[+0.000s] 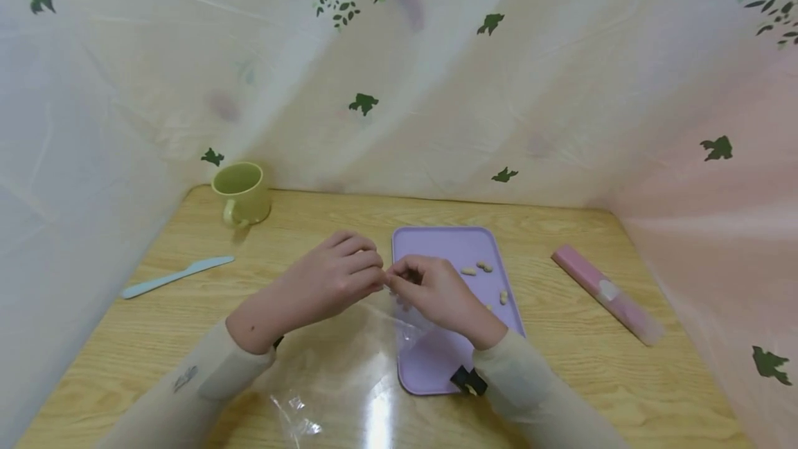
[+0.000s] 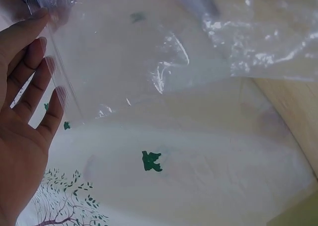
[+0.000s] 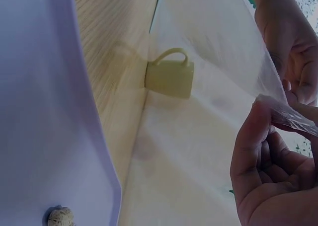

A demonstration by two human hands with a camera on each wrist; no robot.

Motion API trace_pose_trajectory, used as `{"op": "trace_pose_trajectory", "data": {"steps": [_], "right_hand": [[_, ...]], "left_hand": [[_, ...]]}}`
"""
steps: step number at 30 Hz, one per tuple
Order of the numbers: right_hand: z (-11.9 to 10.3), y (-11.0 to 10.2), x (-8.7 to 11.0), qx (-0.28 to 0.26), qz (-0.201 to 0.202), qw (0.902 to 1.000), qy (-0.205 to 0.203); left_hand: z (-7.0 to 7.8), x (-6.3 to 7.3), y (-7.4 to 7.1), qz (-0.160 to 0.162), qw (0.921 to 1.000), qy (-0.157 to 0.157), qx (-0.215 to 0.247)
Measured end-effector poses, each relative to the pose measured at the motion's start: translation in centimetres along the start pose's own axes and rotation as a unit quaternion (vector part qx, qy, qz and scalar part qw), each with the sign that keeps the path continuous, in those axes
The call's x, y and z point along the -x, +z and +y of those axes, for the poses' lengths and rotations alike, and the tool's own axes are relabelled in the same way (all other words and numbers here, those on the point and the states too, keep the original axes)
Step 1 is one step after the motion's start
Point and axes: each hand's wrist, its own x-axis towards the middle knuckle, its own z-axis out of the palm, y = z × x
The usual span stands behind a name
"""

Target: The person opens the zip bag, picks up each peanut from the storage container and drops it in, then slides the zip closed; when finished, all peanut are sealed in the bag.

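And here's the clear plastic bag (image 2: 134,52), up between both hands, draping above the wooden table (image 1: 337,213) and the lilac tray's left side (image 1: 436,244). The left hand (image 1: 339,270) has thumb and forefinger pinching its edge, remaining fingers slightly spread against the film; the right hand (image 1: 445,296) pinches it between thumb and forefinger, other fingers curled in. Peanuts (image 1: 503,296) dot the tray! Out left, a pale-blue knife (image 1: 177,277) and a yellow-green mug (image 1: 249,201); far right, a long pink packet (image 1: 605,293).
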Motion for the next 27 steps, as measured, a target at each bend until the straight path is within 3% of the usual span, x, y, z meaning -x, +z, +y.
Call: {"op": "trace_pose_trajectory", "data": {"steps": [7,17,23,27], "right_hand": [[0.2,-0.1,-0.9,-0.002,0.010,0.9999,0.010],[1.6,0.5,-3.0,-0.012,0.064,0.9973,0.033],[2.8,-0.4,-4.0,-0.029,0.144,0.9863,0.076],[3.4,-1.2,-4.2,-0.043,0.148,0.9828,0.102]], "left_hand": [[-0.9,0.1,0.8,0.004,1.0000,-0.005,0.002],[-2.8,0.6,2.7,0.009,0.9999,-0.008,0.008],[-2.9,1.2,3.1,-0.008,0.9999,0.005,0.009],[-2.7,1.4,2.9,-0.023,0.9997,0.003,-0.008]]}}
